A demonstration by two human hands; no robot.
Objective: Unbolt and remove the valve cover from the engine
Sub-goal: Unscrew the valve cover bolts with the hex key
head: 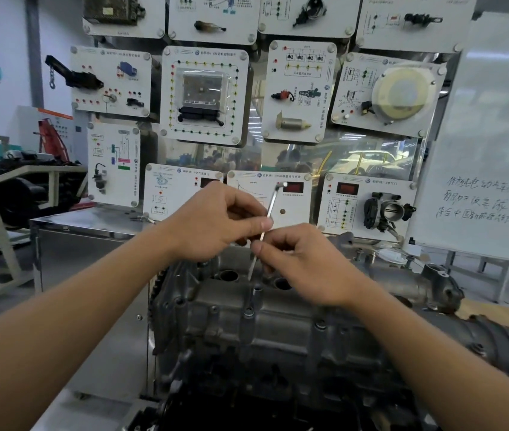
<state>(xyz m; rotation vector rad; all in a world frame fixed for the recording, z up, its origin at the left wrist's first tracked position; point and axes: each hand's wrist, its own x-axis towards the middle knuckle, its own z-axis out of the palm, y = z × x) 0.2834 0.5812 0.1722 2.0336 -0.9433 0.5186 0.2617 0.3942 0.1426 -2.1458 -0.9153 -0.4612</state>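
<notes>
A grey metal valve cover [225, 309] tops the engine in the lower middle of the view, with round plug wells and several bolt bosses along its near edge. A thin silver L-shaped hex key [272, 202] stands almost upright above the cover, its short bent end at the top. My left hand [216, 222] pinches the key's shaft between thumb and fingers. Just below it, my right hand [300, 262] pinches the same shaft. The key's lower tip hangs a little above the cover's far side, and where it points is partly hidden by my fingers.
A wall of white training panels [205, 94] with mounted car parts rises right behind the engine. A steel cabinet [91, 244] stands at the left. A whiteboard [489, 144] with handwriting leans at the right. Another engine on a frame [23, 188] sits far left.
</notes>
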